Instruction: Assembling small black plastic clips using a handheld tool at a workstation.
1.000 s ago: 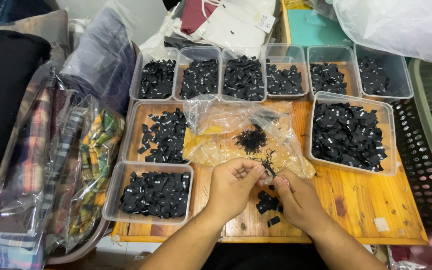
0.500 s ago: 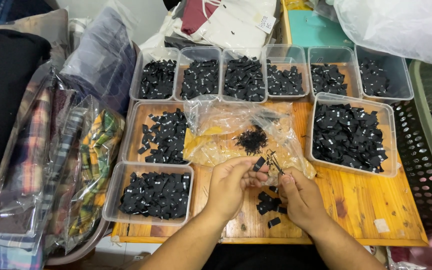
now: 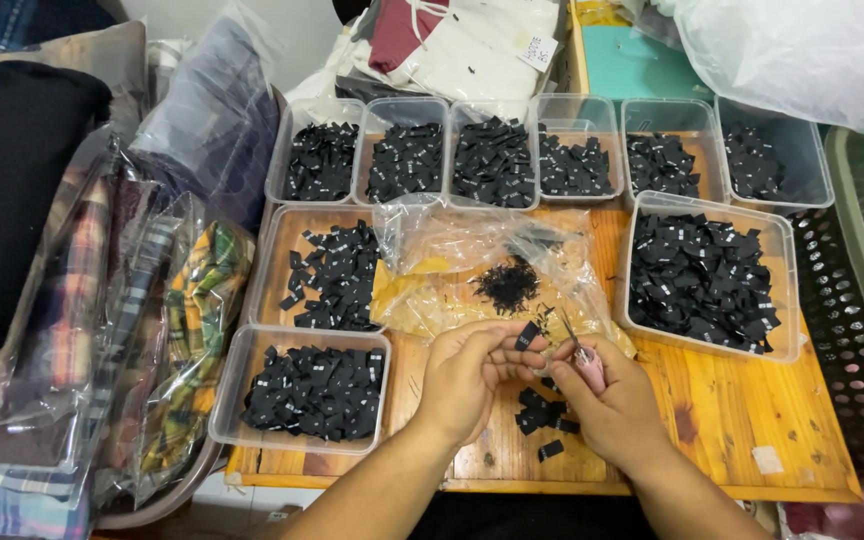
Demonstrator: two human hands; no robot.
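Note:
My left hand (image 3: 467,375) pinches a small black fabric label (image 3: 528,334) between thumb and fingers above the wooden table (image 3: 712,420). My right hand (image 3: 607,400) grips small pink-handled snips (image 3: 582,358) whose thin blades point up toward the label. Under my hands lies a little heap of loose black labels (image 3: 542,412). Just beyond them a crumpled clear plastic bag (image 3: 472,265) holds a pile of black thread trimmings (image 3: 507,283).
Six clear tubs of black labels (image 3: 492,160) line the back; a large one (image 3: 702,275) stands right, two more (image 3: 327,275) (image 3: 307,392) left. Bagged plaid fabrics (image 3: 152,330) crowd the left edge, a perforated dark basket (image 3: 857,340) the right.
My hands have lifted slightly off the loose label heap. The left hand now holds one label up at its fingertips, and the snips have come up beside it.

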